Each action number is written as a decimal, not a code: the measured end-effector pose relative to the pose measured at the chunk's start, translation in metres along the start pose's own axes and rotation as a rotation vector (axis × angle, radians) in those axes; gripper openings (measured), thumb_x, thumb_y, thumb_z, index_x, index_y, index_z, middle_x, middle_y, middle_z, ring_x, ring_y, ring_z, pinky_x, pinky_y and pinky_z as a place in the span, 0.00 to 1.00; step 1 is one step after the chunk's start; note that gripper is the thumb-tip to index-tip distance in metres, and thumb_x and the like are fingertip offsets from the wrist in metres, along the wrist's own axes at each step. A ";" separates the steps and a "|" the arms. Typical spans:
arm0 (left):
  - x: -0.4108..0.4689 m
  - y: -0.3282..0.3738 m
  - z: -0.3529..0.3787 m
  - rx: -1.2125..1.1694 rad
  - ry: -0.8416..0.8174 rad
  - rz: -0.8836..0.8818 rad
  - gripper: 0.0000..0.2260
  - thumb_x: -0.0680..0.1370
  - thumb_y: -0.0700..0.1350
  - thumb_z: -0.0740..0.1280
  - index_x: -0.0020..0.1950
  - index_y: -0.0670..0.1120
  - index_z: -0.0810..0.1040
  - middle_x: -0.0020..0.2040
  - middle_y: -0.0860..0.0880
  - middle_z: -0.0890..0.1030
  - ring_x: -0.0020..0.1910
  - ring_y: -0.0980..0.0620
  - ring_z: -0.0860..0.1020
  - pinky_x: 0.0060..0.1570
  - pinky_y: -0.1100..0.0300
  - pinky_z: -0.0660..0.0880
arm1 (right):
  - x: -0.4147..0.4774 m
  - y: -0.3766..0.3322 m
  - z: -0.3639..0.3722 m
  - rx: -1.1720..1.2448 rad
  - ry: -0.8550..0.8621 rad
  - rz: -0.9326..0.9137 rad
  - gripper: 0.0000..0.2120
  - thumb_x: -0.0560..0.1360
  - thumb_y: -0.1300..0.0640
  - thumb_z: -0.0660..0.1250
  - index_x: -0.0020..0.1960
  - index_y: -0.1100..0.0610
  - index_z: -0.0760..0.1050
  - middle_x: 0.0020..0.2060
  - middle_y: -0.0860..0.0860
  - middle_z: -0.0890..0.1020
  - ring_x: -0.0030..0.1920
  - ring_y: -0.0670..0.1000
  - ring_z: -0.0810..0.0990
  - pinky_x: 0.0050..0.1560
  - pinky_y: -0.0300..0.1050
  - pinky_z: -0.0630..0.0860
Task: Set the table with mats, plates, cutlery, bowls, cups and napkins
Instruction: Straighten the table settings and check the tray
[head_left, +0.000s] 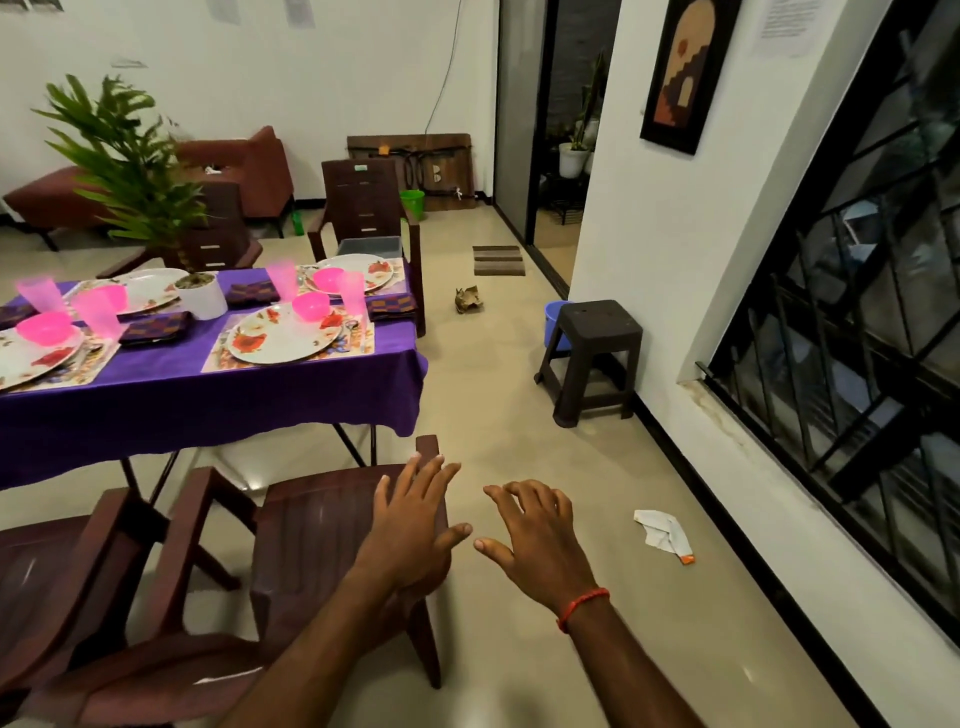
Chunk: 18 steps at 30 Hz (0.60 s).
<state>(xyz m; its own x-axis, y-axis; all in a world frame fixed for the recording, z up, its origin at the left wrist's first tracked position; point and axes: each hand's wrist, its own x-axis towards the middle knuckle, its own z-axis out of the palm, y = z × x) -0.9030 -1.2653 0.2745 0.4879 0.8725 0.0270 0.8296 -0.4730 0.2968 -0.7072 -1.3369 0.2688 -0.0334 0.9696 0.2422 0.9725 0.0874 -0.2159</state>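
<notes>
While empty, left hand (410, 525) well apart from plate (283, 335).

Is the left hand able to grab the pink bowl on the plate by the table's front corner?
Probably not. The left hand hangs open over the brown chair, and the pink bowl sits well beyond it on the table; a step closer seems needed.

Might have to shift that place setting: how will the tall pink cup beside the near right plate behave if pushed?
The pink cup looks like translucent plastic, so it is probably light and not fragile. It is tall and narrow, so a push near its rim would likely tip it. Tipped, it could roll off the table, whose edge is close.
</notes>
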 end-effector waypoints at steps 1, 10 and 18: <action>0.009 0.009 0.004 -0.015 0.000 -0.004 0.37 0.80 0.67 0.59 0.84 0.57 0.48 0.85 0.53 0.48 0.83 0.49 0.40 0.79 0.37 0.42 | 0.002 0.014 0.000 0.000 -0.011 0.008 0.30 0.75 0.29 0.57 0.72 0.44 0.67 0.65 0.48 0.75 0.66 0.51 0.72 0.66 0.51 0.67; 0.077 0.024 0.033 -0.002 0.009 -0.035 0.46 0.69 0.79 0.36 0.83 0.59 0.46 0.85 0.54 0.46 0.83 0.51 0.38 0.79 0.38 0.43 | 0.053 0.075 0.014 0.016 -0.055 -0.010 0.29 0.74 0.32 0.64 0.71 0.44 0.68 0.64 0.49 0.76 0.65 0.52 0.73 0.65 0.52 0.69; 0.188 0.011 0.058 -0.051 -0.007 -0.042 0.38 0.76 0.74 0.50 0.82 0.59 0.51 0.84 0.55 0.51 0.83 0.49 0.41 0.77 0.34 0.47 | 0.141 0.132 0.031 -0.017 -0.133 -0.029 0.30 0.75 0.34 0.66 0.73 0.44 0.66 0.68 0.50 0.75 0.69 0.53 0.71 0.69 0.55 0.65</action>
<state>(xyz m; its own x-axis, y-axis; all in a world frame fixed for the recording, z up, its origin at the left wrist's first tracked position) -0.7864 -1.1140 0.2275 0.4546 0.8907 0.0068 0.8348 -0.4288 0.3454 -0.5906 -1.1813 0.2455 -0.0902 0.9886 0.1205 0.9745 0.1125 -0.1941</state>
